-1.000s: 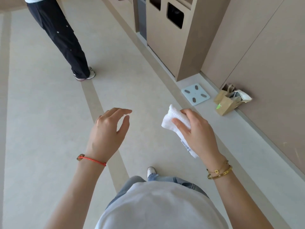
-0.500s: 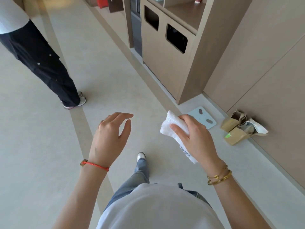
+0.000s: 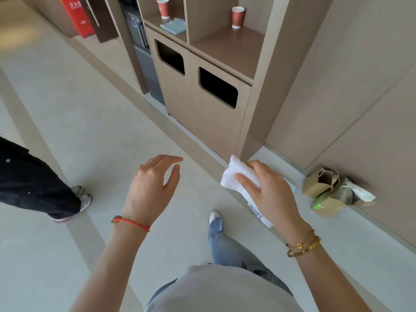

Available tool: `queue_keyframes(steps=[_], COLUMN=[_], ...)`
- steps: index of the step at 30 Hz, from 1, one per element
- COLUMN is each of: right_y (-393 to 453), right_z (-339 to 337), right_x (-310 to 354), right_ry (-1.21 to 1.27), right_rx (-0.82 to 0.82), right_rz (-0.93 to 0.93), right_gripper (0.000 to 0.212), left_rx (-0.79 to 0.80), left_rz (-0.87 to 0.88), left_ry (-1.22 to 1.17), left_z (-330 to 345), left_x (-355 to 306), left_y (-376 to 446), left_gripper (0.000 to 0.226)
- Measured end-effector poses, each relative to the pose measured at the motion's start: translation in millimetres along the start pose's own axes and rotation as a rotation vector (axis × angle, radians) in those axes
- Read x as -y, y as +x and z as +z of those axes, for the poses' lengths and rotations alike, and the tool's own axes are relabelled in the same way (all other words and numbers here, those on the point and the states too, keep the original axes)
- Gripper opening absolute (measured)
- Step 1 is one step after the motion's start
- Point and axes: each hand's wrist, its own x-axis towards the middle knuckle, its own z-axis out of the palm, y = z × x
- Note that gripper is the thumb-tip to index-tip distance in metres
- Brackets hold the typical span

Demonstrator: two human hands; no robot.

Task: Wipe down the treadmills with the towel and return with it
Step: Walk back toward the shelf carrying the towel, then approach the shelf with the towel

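A folded white towel (image 3: pixel 234 176) is gripped in my right hand (image 3: pixel 270 194), held at waist height over the pale floor; a label end hangs below my palm. My left hand (image 3: pixel 153 188) hovers beside it, fingers loosely curled and apart, holding nothing. No treadmill is in view. My own leg in jeans steps forward beneath the hands.
A wooden cabinet (image 3: pixel 202 104) with two dark bin openings stands ahead on the right, with paper cups (image 3: pixel 237 16) on its shelves. Brown paper bags (image 3: pixel 331 190) lie against the right wall. Another person's legs (image 3: pixel 33 188) stand at the left. A red box (image 3: pixel 78 16) sits far back.
I have walked forward, so the cabinet and bags have come nearer and the other person has slid to the left edge. Both hands keep their pose; the towel stays gripped.
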Motion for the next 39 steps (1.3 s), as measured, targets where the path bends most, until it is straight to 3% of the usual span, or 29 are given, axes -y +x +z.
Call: queue_keyframes(steps=[5,15,21,32,39], right_y=[107,346,457,621,689], right_z=[27,37,50,84,106], right_x=[-15,-33,-46,-71,-96], right_ry=[-0.022,-0.072,-0.097,-0.274,-0.432], right_rx=[-0.005,-0.052,-0.111,-0.192,-0.167], right_rz=[0.012,0.006,0.044,0.295,0.504], right_gripper=[0.038,0.044,0.037,0.043,0.05], left_rx=[0.015,0.062,0.138,0.335,0.488], left_rz=[0.047,0.128,0.174,0.37,0.477], left_ry=[-0.008,-0.039,-0.058,-0.091,-0.137], left_z=[31,81,110,163,196], left_x=[40,85,111,165,185], left_y=[112,353,462,654,727], left_gripper=[0.02,0.022,0.024,0.022,0.023])
